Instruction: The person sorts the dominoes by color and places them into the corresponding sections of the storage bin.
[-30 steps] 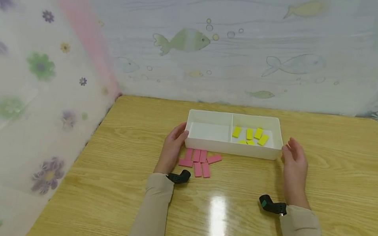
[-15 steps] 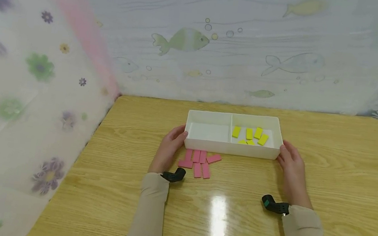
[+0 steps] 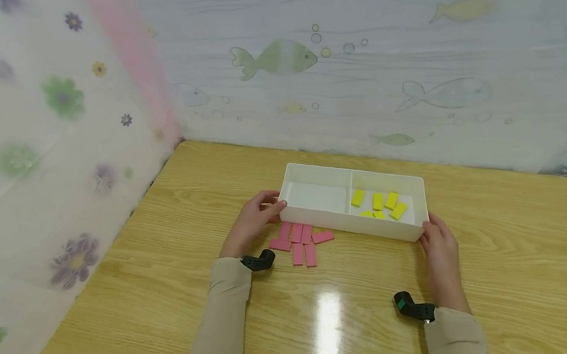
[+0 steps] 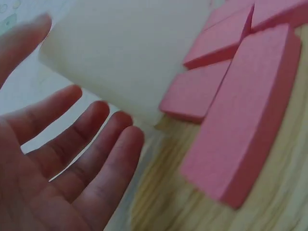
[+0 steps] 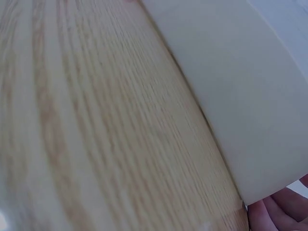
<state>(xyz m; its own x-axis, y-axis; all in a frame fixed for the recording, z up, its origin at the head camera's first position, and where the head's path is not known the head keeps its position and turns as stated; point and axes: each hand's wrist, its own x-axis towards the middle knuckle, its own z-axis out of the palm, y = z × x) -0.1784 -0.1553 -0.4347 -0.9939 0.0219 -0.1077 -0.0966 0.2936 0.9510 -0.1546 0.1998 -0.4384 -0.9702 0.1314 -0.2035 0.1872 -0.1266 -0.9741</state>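
A long white two-compartment box (image 3: 313, 218) stands on the wooden table. Several yellow tiles (image 3: 377, 201) lie in its right compartment. My left hand (image 3: 252, 221) is at the box's left end, its thumb by the front corner. In the left wrist view, its loosely bent fingers (image 4: 122, 149) are spread along the box's end wall, and the thumb is apart from them. My right hand (image 3: 440, 251) rests against the right end, thumb near the front corner. The right wrist view shows only part of its fingers (image 5: 284, 209). Several pink tiles (image 3: 297, 233) lie just in front of the box.
The wooden table (image 3: 164, 305) reaches a wall covering (image 3: 357, 109) with fish drawings behind the box. On the left stands a flower-patterned covering (image 3: 19, 184). Black wrist cameras (image 3: 414, 306) sit on both sleeves.
My right hand has drawn in against the box's right end. My left wrist has shifted a little outward to the left. The pink and yellow tiles keep their arrangement.
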